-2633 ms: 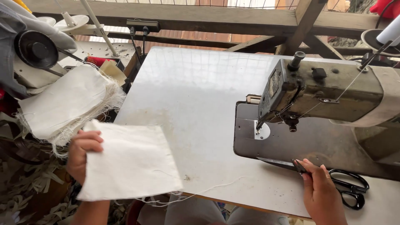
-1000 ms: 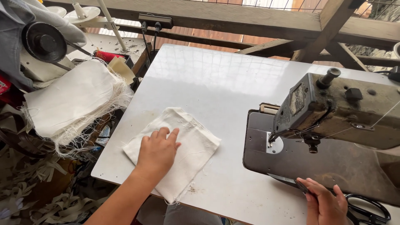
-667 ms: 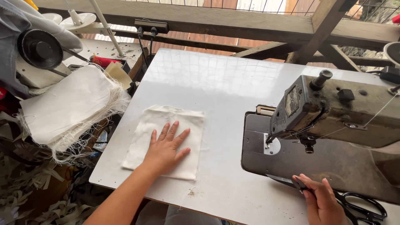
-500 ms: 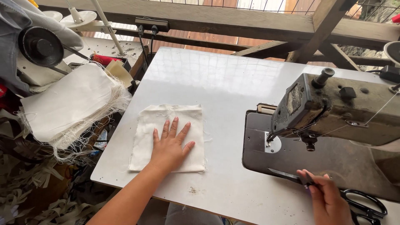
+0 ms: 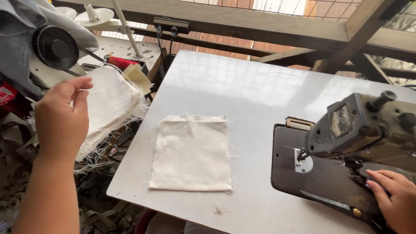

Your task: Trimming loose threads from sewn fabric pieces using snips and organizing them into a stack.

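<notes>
A person's left hand [image 5: 60, 119], fingers loosely curled, hovers beside the frayed cloth stack [image 5: 110, 102], well left of the flat cloth piece [image 5: 191, 152]; the right hand [image 5: 396, 203] rests, fingers together, on the sewing machine [image 5: 346, 156].

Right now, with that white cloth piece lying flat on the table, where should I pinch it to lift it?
Take the cloth piece at its near left corner, coming in from the table's front left edge. It lies flat and alone, that corner sits closest to the edge, and the left hand hovers on that side by the cloth stack. The right hand rests at the sewing machine.
</notes>
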